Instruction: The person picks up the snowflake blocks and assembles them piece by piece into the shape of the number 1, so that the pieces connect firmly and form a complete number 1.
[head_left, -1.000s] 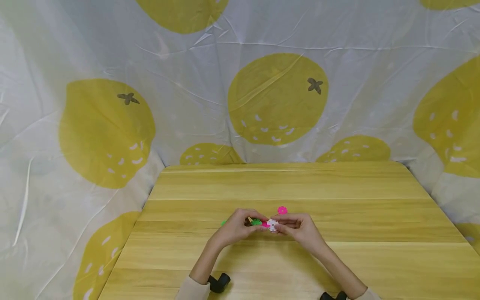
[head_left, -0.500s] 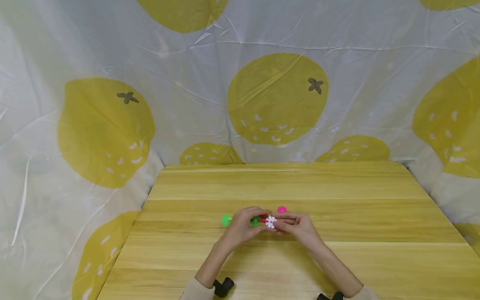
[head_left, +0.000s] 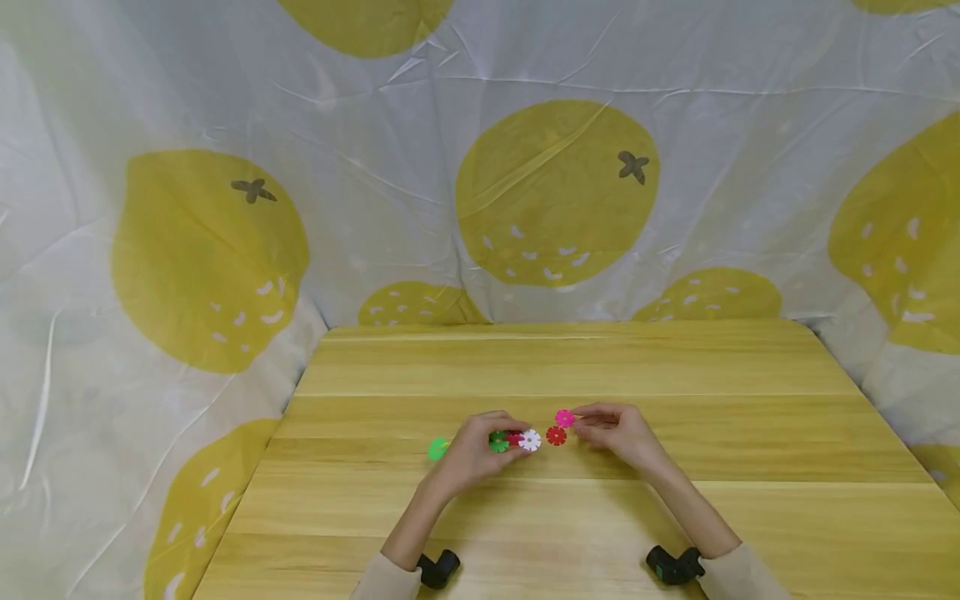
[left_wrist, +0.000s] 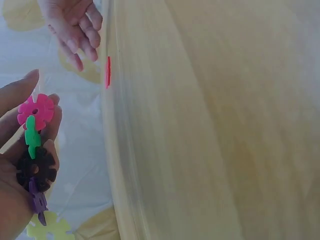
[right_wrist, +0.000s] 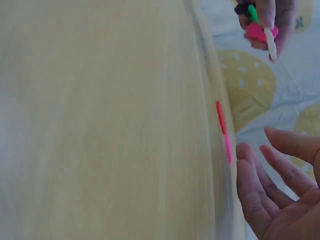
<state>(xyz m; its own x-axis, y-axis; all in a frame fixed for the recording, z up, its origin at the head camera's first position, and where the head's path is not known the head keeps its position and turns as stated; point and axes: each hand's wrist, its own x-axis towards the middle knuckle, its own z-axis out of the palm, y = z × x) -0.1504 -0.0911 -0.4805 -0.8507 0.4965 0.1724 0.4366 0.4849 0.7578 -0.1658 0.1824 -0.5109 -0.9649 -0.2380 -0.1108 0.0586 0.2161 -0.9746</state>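
Observation:
My left hand [head_left: 474,454] holds a chain of linked plastic snowflake discs between thumb and fingers. At its right end in the head view is a white disc [head_left: 529,440]. Running along the palm in the left wrist view are a pink disc [left_wrist: 36,111], a green disc [left_wrist: 32,136], a black disc [left_wrist: 36,172], a purple disc [left_wrist: 38,199] and a pale yellow disc [left_wrist: 51,230]. A bright green disc [head_left: 437,450] sticks out beyond the hand's far side. My right hand [head_left: 618,435] has its fingers apart with nothing between them, fingertips right at a loose pink disc [head_left: 565,418].
Just below the loose pink disc lies a red disc [head_left: 556,436] on the wooden table [head_left: 675,525]. Behind the table hangs a pale cloth [head_left: 420,167] printed with yellow lemons. Black devices [head_left: 675,565] are worn at both wrists.
My right hand has let go of the white disc and moved right and slightly away, toward the loose pink disc. The red disc now shows. My left hand shifted slightly left with the chain.

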